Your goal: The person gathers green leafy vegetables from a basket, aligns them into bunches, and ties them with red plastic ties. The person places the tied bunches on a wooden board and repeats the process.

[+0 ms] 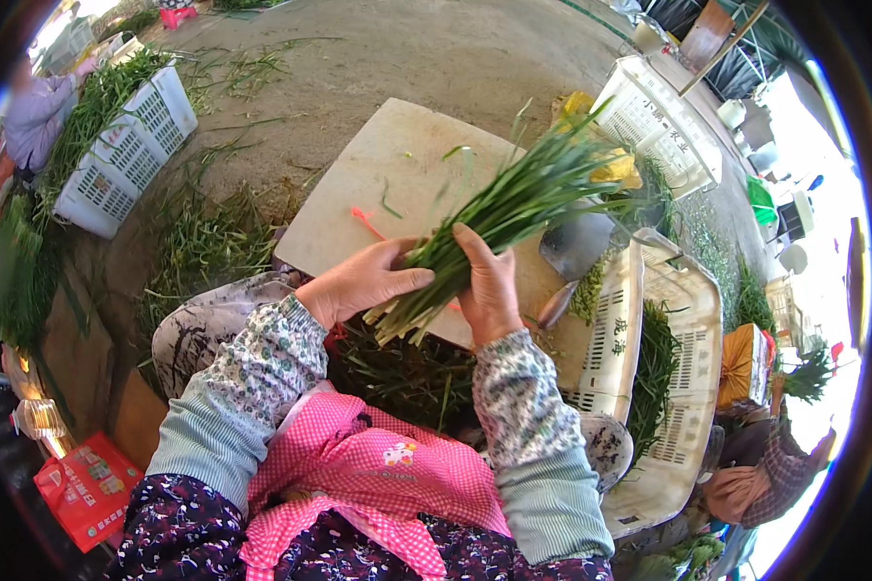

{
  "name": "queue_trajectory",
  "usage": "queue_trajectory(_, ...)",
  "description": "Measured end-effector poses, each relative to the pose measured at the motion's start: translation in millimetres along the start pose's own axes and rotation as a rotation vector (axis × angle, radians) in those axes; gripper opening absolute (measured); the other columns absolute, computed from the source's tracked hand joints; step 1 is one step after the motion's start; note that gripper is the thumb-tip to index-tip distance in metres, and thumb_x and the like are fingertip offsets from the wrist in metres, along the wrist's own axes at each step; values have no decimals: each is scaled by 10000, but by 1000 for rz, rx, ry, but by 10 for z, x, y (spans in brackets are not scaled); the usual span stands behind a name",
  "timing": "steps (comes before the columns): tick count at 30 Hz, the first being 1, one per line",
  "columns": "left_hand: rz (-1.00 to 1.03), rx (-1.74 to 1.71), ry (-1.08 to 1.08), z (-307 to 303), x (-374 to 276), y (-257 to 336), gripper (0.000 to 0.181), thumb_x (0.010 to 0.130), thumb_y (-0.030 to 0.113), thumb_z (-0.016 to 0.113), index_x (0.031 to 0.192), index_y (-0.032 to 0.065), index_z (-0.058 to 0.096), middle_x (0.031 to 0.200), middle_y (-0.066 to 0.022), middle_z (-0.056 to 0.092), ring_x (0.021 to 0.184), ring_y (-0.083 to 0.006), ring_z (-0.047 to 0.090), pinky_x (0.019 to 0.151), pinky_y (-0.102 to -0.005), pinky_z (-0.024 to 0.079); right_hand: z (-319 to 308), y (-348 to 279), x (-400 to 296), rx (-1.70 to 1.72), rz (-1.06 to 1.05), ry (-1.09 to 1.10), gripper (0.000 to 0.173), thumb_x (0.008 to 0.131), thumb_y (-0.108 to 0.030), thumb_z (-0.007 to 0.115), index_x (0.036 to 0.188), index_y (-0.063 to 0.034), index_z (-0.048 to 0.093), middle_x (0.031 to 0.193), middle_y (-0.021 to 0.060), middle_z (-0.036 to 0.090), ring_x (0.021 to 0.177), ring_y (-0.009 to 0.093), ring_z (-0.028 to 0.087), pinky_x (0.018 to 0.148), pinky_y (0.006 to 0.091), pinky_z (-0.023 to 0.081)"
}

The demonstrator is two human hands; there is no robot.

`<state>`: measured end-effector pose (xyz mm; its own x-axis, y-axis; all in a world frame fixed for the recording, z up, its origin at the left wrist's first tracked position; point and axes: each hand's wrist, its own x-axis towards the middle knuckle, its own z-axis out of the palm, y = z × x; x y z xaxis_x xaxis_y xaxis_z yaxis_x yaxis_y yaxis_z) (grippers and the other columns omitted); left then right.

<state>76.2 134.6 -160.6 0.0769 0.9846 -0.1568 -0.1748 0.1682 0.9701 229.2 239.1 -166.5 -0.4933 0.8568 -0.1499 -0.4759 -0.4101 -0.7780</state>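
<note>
Both hands grip one bunch of long green leafy stalks, likely Chinese chives (509,196). The pale cut ends point down toward my lap and the leaves fan out to the upper right. My left hand (370,279) wraps the bunch near its base, thumb across the front. My right hand (487,283) holds it from the right, a little higher, thumb along the top. Below the bunch is a pale square board (378,160). A red tie (367,222) and leaf scraps lie on it. At its right edge a broad-bladed cleaver (578,240) rests, its handle toward me.
A white crate (636,341) holding greens stands at my right; another crate (657,120) is beyond it. A crate heaped with greens (134,145) stands left, beside a person (40,116). Loose leaves (211,254) cover the floor left. Another person (763,472) is at the right.
</note>
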Motion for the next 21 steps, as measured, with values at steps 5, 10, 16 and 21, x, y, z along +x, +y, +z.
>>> queue_trajectory(5, -163, 42, 157, -361, 122, -293, 400, 1007, 185, 651, 1336, -30, 579, 1204, -61, 676, 1067, -114, 618, 940, -289, 508, -115, 534, 412, -9, 96, 60, 307, 884, -1, 727, 1158, -22, 592, 1026, 58, 657, 891, 194, 669, 762, 338, 578)
queue_trajectory(10, -132, 260, 230, -464, 197, -536, 395, 982, 227, 650, 1278, -32, 617, 1174, -162, 702, 1053, -235, 666, 929, -382, 511, -258, 767, 564, -271, 73, 114, 347, 856, -90, 786, 1145, 13, 621, 1090, 84, 672, 887, 220, 675, 790, 343, 567)
queue_trajectory(16, -161, 632, 244, -449, 256, -480, 445, 960, 335, 630, 1267, 14, 627, 1138, -260, 695, 1109, -418, 642, 950, -452, 494, -292, 624, 682, -1300, 30, 177, 615, 879, -496, 732, 1184, 31, 652, 1202, 206, 654, 1122, 367, 598, 982, 474, 475)
queue_trajectory(21, -180, 783, 281, -461, 287, -556, 480, 933, 382, 651, 1246, 19, 640, 1183, -286, 652, 1150, -445, 606, 993, -475, 478, -255, 341, 496, -1563, 54, 160, 797, 876, -692, 611, 1241, 16, 650, 1290, 260, 599, 1282, 459, 473, 1090, 558, 373)
